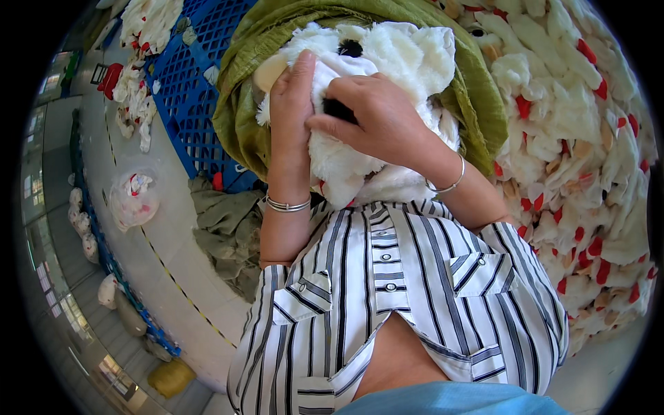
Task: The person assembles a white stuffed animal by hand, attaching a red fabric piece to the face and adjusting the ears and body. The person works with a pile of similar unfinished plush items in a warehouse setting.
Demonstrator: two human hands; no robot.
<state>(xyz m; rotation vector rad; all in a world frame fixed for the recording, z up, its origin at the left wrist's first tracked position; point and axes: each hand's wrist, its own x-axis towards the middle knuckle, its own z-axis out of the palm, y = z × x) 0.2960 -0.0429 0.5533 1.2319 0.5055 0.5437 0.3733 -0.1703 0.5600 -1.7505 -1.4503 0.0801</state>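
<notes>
From where I stand, the work reads as partway through on one unit. The white plush piece (408,55) rests at the person's lap, over a green cloth sack (242,76). Right hand (380,114): thumb and curled fingers grasping the fabric beside a black patch (339,111). Left hand (292,104): laid against the piece's left side; finger closure cannot be determined. Outstanding: this piece remains in hand, not set down. The heap of limp plush pieces (574,173) at right cannot be classed as finished or waiting.
</notes>
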